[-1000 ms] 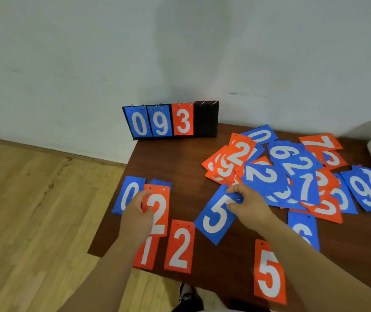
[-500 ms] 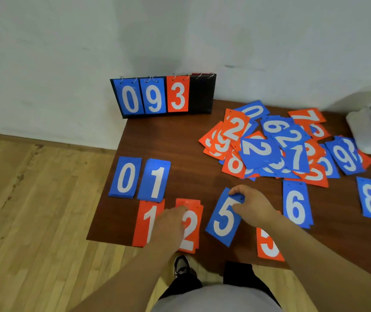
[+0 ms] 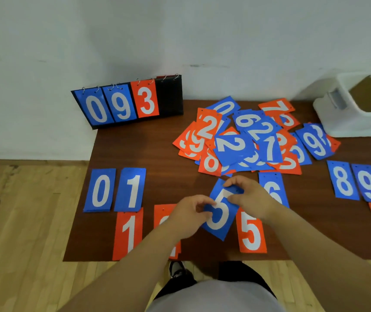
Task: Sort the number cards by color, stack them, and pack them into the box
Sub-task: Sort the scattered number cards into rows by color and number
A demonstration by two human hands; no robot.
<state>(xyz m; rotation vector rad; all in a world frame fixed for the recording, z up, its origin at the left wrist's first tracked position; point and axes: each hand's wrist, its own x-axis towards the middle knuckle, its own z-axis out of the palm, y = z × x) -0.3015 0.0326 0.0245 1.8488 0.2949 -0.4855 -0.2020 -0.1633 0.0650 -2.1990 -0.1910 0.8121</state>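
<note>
Centrally, one blue 5 card (image 3: pixel 221 218), fingers (image 3: pixel 233 181) of both left hand (image 3: pixel 191 212) and right hand (image 3: pixel 252 199) clamped on it.

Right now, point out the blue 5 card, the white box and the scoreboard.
blue 5 card (image 3: pixel 224 210), head view, white digit.
white box (image 3: pixel 355 123), head view, front wall.
scoreboard (image 3: pixel 121 104), head view, blue 9 panel.

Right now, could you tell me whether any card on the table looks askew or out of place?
The blue 5 card sits tilted in the left hand and right hand, unlike the straight red 5 card beside it. Behind it, the unsorted pile mixes both colours.
</note>
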